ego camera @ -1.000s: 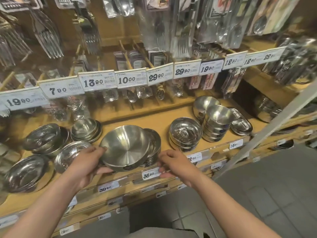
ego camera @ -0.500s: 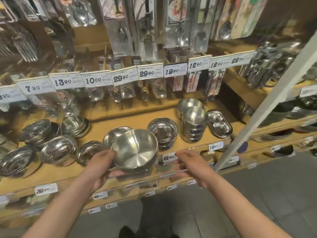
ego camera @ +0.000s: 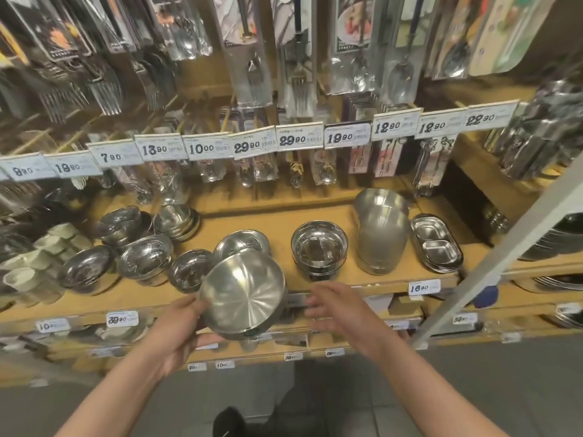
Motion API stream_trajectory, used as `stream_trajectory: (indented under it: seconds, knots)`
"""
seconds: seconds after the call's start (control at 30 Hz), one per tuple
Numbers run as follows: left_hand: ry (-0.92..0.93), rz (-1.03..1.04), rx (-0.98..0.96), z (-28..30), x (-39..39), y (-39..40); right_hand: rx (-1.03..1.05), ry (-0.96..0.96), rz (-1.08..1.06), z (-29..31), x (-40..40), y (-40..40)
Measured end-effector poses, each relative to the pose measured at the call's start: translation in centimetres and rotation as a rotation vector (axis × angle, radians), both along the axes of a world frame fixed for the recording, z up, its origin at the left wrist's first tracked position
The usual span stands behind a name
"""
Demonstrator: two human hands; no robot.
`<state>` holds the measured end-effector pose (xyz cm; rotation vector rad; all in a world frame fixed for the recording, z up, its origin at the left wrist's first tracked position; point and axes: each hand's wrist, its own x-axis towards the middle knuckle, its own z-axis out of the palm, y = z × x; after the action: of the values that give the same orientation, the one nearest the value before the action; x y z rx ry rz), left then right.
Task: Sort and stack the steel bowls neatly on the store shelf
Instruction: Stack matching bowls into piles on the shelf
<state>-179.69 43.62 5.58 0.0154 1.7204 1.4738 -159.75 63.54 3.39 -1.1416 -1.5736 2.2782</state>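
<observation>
My left hand (ego camera: 179,335) grips a large steel bowl (ego camera: 242,293) by its left rim and holds it tilted in front of the shelf edge (ego camera: 372,287). My right hand (ego camera: 340,310) hovers just right of the bowl, fingers spread, holding nothing. Behind the held bowl a stack of similar bowls (ego camera: 243,242) rests on the shelf. To the right stand a low stack of straight-sided bowls (ego camera: 319,250) and a tall stack of deep bowls (ego camera: 383,238). Smaller bowls (ego camera: 146,258) lie scattered at the left.
Divided steel trays (ego camera: 437,244) sit at the shelf's right end. Price tags (ego camera: 299,140) run along a rail above, with packaged forks and spoons (ego camera: 296,58) hanging behind. A slanted white upright (ego camera: 504,260) crosses at right. Pale small cups (ego camera: 34,257) stand at far left.
The left hand has lifted the large bowl off its stack and drawn it toward me, tilting it. The right hand left the shelf edge and now hovers open beside the bowl.
</observation>
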Motion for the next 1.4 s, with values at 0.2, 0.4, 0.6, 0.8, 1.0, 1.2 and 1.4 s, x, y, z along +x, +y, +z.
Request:
stream_trajectory:
  seconds: [0.2,0.4,0.6,0.8,1.0,1.2,1.4]
  knots:
    - [-0.015,-0.063,0.032,0.1,-2.2,-0.8,-0.025,0.099,0.164,2.0,-3.8,-2.0]
    - [-0.053,-0.102,0.039,-0.3,-6.5,-2.6,-0.018,0.065,0.150,1.4,-8.6,-4.0]
    - [-0.068,-0.111,0.089,-1.4,-14.0,-6.2,0.045,-0.083,0.099,-0.8,-16.7,-7.7]
    - [-0.124,-0.167,0.168,-1.7,-22.9,-10.0,0.097,-0.086,-0.024,-2.0,-24.6,-12.4]
    - [-0.211,-0.079,0.018,-4.4,-29.3,-12.4,-0.009,-0.101,-0.153,-1.4,-27.0,-14.2]
    - [-0.157,-0.063,-0.080,-7.6,-31.4,-10.9,0.047,-0.127,-0.278,-0.5,-26.1,-13.3]
    - [-0.141,-0.059,-0.104,-8.9,-31.7,-8.3,0.048,-0.112,-0.319,-0.3,-25.8,-13.5]
